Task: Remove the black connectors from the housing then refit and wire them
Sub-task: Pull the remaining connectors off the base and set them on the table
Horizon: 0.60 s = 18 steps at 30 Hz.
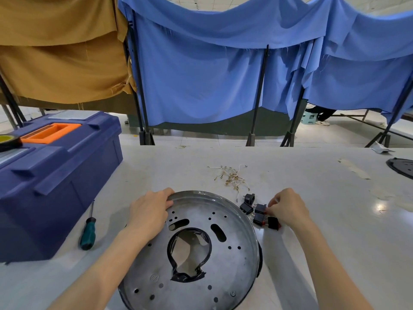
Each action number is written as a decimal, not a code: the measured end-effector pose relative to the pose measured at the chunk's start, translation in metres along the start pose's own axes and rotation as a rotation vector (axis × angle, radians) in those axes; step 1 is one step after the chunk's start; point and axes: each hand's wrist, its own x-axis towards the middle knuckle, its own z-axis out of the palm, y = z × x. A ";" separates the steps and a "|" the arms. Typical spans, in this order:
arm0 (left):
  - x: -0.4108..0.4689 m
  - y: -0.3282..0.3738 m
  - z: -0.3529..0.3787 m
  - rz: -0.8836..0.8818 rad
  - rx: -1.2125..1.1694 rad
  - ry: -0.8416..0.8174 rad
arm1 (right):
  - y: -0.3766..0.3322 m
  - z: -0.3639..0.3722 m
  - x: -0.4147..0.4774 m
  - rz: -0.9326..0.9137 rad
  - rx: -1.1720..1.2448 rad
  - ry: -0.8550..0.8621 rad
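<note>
On the white tabletop [301, 220], close to the person, lies the round metal housing [237, 240], with its hollow side up and many small holes and slots in it. Black tape [190, 276] runs around the edge of its large middle opening. A small round mark is stamped in the metal near the front edge and a strip of clear tape sits on the far rim, but I cannot read any writing on either one.

The left hand [149, 211] grips the far left rim of the housing, with the fingers curled over the edge. Just beside the housing on its right, five black connectors [259, 219] lie together on the tabletop, outside the housing. The right hand [288, 206] is over them with curled fingers, and its fingertips pinch one connector of the group.

Beyond the housing, a little to the right, is a loose heap of short pale wires [231, 177] with brass ends. Left of the housing lies a screwdriver [88, 233] with a green and black handle. Further left stands a dark blue toolbox [55, 186] with an orange handle [51, 132], and a roll of tape [9, 142] rests on its lid. Far to the right of the housing, at the picture's edge, part of a black disc [402, 167] shows. Behind the tabletop hang blue cloth [201, 74] and brown cloth [62, 52].
</note>
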 end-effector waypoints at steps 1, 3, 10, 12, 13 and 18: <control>0.000 0.000 0.000 -0.003 0.004 -0.005 | -0.001 0.002 0.000 0.005 -0.013 -0.004; 0.001 0.001 -0.001 -0.008 0.018 -0.012 | -0.002 0.003 0.000 0.017 -0.047 0.002; -0.001 0.004 -0.006 -0.016 -0.007 -0.067 | -0.006 0.007 -0.002 -0.029 -0.197 0.010; 0.000 0.003 -0.009 -0.011 -0.036 -0.113 | -0.005 0.001 -0.002 -0.034 -0.170 0.004; 0.000 0.003 -0.011 -0.012 -0.064 -0.140 | -0.005 -0.005 -0.002 -0.042 -0.135 0.010; 0.002 0.008 -0.024 0.014 -0.333 -0.130 | -0.016 -0.038 -0.009 -0.179 0.130 0.053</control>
